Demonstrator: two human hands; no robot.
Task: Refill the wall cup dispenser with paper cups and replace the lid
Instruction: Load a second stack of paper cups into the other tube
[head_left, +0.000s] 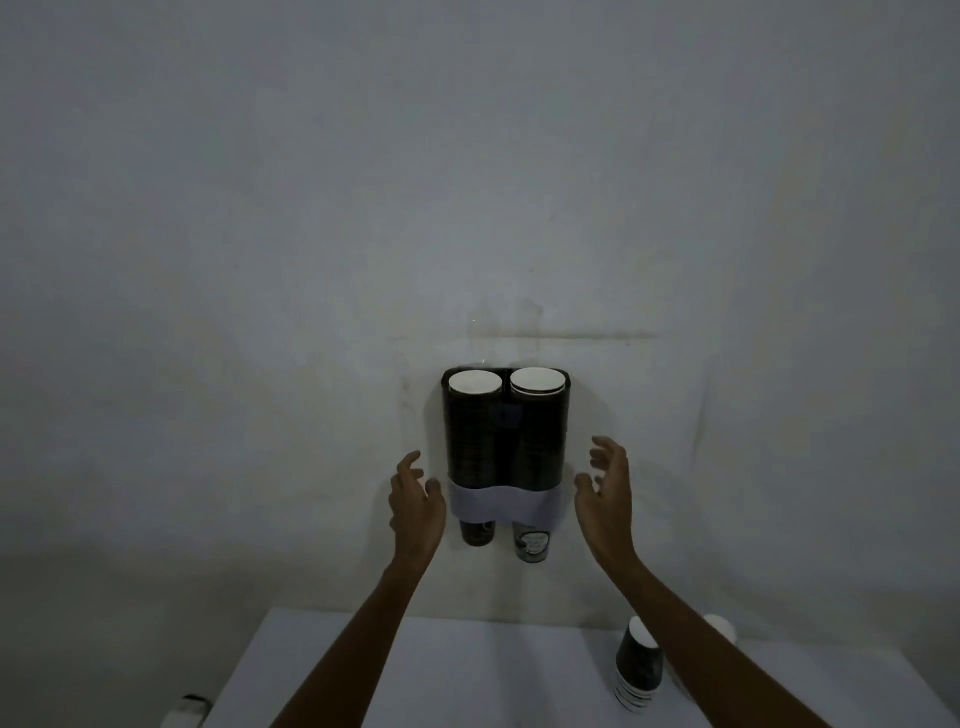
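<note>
A dark twin-tube cup dispenser (506, 431) hangs on the wall, with a pale band (503, 501) across its lower part. Both tubes hold stacked paper cups; white rims show at the open top, and a cup bottom (531, 541) pokes out under each tube. No lid is in sight. My left hand (415, 501) hovers just left of the band, fingers spread, holding nothing. My right hand (608, 486) hovers to the dispenser's right, also open and apart from it. A short stack of dark paper cups (640, 665) stands on the table beside my right forearm.
A white table (441, 675) lies below the dispenser against the grey wall. Another pale cup (722, 626) peeks out behind my right forearm. A small white object (187, 712) sits off the table's left edge. The room is dim.
</note>
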